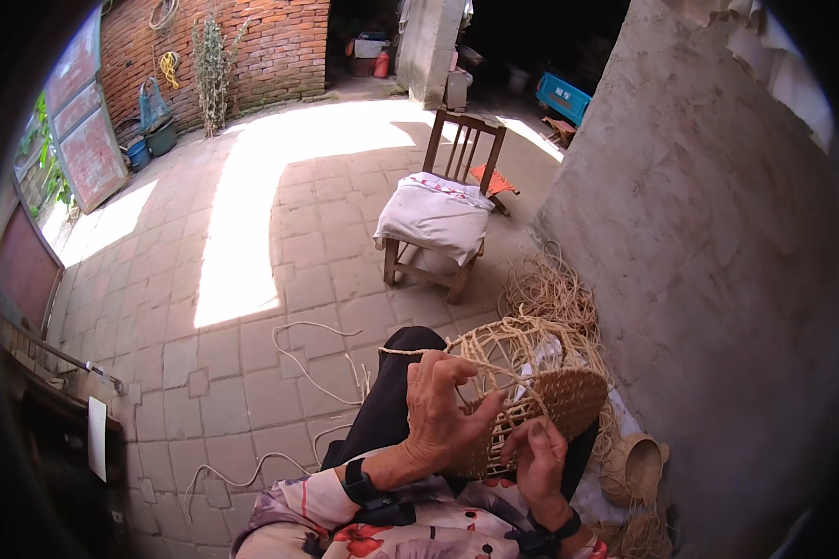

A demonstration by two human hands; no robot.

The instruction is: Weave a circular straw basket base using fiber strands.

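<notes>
A half-woven straw-coloured basket (578, 396) rests on my lap, with a tightly woven base and an open lattice of cord for its side. My left hand (433, 410) is at the basket's left side, fingers curled around a twisted straw cord (396, 351) whose free end sticks out to the left. The left thumb reaches toward the lattice. Close by, my right hand (541, 456) has thumb and forefinger pinched at the basket's near edge, where a strand runs into them. My fingers partly hide the exact grip. White material shows through the lattice.
A heap of loose cord (555, 293) lies beyond the basket against the grey wall (699, 233). Small woven pieces (636, 466) sit to my right. Ahead stands a wooden chair (461, 149) with a white cloth (435, 216). Loose strands (298, 359) trail over the paving at left.
</notes>
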